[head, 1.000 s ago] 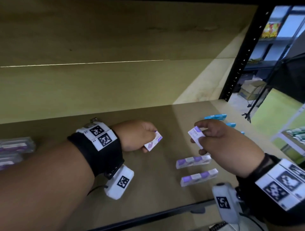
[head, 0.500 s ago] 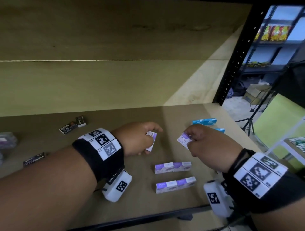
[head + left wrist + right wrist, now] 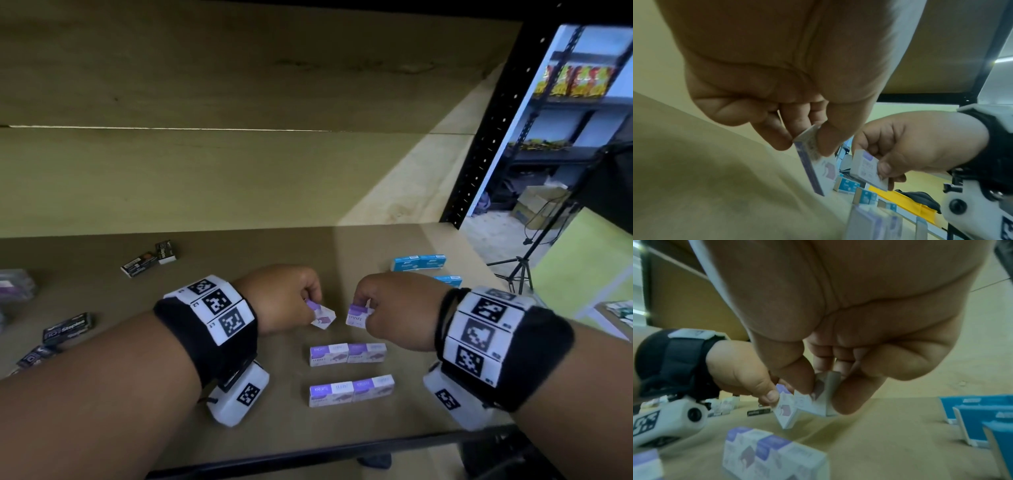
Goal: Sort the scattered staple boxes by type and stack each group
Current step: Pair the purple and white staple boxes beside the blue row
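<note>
My left hand (image 3: pixel 284 301) pinches one purple-and-white staple box (image 3: pixel 322 317) between thumb and fingers, tilted, a little above the shelf board (image 3: pixel 171 342). My right hand (image 3: pixel 394 308) pinches a second purple box (image 3: pixel 356 315) beside it, the two boxes almost touching. The left wrist view shows both boxes, left box (image 3: pixel 818 168) and right box (image 3: pixel 867 168); the right wrist view shows the right box (image 3: pixel 818 402) and the left box (image 3: pixel 786 410). In front of the hands lie two rows of purple boxes, a far row (image 3: pixel 347 354) and a near row (image 3: pixel 351 390).
Blue staple boxes (image 3: pixel 418 263) lie at the back right of the shelf. Black staple boxes (image 3: pixel 150 258) lie at the back left, more black ones (image 3: pixel 66 330) at the left. A clear-packed purple item (image 3: pixel 15 286) sits at the far left. A black shelf post (image 3: pixel 493 126) stands right.
Both hands have come closer together and lower over the shelf, bringing the two held purple boxes nearly side by side behind the far row. My view has shifted left.
</note>
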